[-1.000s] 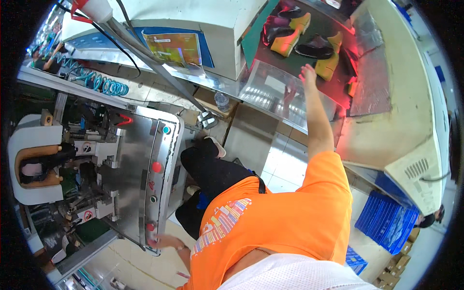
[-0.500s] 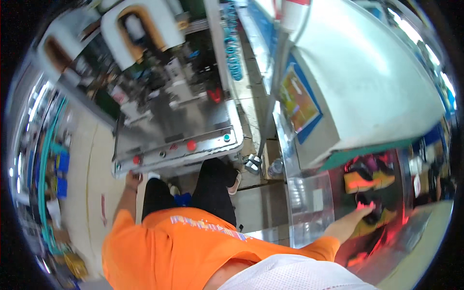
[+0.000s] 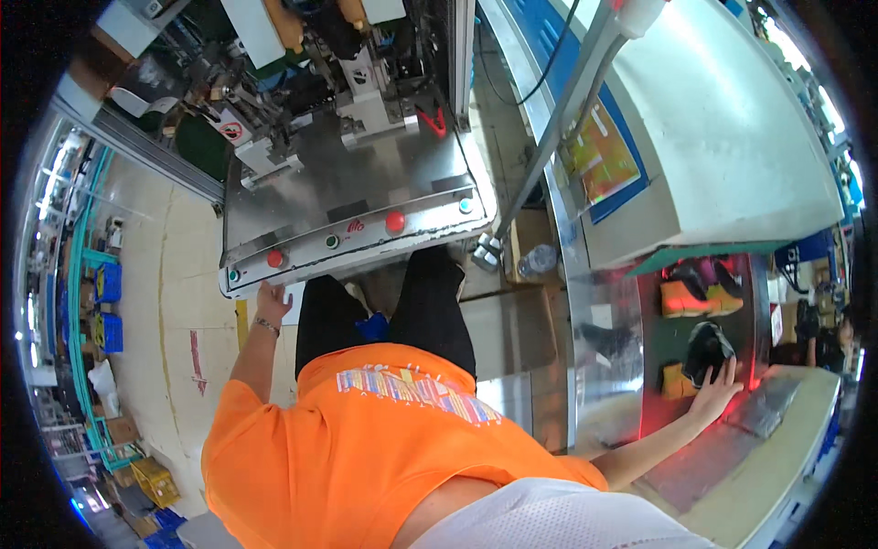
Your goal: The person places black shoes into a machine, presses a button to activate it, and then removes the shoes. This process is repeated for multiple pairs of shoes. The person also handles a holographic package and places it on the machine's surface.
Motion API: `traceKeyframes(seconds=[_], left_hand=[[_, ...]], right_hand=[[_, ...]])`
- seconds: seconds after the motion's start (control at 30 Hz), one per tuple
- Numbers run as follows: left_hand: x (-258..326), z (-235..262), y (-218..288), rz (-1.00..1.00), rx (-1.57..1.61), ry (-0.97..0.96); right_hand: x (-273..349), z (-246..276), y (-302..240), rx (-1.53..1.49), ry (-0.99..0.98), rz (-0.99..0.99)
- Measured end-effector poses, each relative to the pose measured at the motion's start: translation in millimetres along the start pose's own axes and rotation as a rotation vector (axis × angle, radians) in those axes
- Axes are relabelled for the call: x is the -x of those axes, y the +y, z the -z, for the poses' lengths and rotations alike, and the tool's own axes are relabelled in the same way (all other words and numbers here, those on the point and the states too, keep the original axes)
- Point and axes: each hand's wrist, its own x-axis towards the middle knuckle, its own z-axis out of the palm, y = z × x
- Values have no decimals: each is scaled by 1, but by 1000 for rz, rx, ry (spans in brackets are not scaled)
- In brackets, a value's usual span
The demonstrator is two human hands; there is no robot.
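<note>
My right hand [image 3: 716, 389] is stretched out to the right, fingers spread, touching the heel end of a black shoe [image 3: 706, 346] on a dark green belt [image 3: 660, 340] lit red. An orange and yellow shoe [image 3: 690, 296] lies further along the belt, and an orange piece [image 3: 675, 381] sits beside the black shoe. My left hand [image 3: 272, 300] rests with loose fingers on the front edge of a steel machine panel [image 3: 366, 197], just below a red button [image 3: 275, 259]. It holds nothing.
The panel carries red and green buttons, with a press fixture [image 3: 361, 64] behind it. A large white and blue oven housing [image 3: 722, 156] covers the belt. A plastic bottle [image 3: 537, 262] and a cardboard box [image 3: 512, 320] stand on the floor. Blue crates [image 3: 108, 302] line the left aisle.
The view has swung round, so the press now lies ahead and the belt to the right. My right hand has settled on the black shoe. My left hand stays at the panel's edge.
</note>
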Motion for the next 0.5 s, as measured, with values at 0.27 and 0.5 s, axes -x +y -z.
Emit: traceKeyframes(seconds=[0.27,0.5], left_hand=[[171,-106,-91,486,-676,-1295],[208,-140,-53,580,9,-1566]], right_hand=[[181,-187,-34,341,-757,-63],[264,-340,51,-84,-1489,-502]])
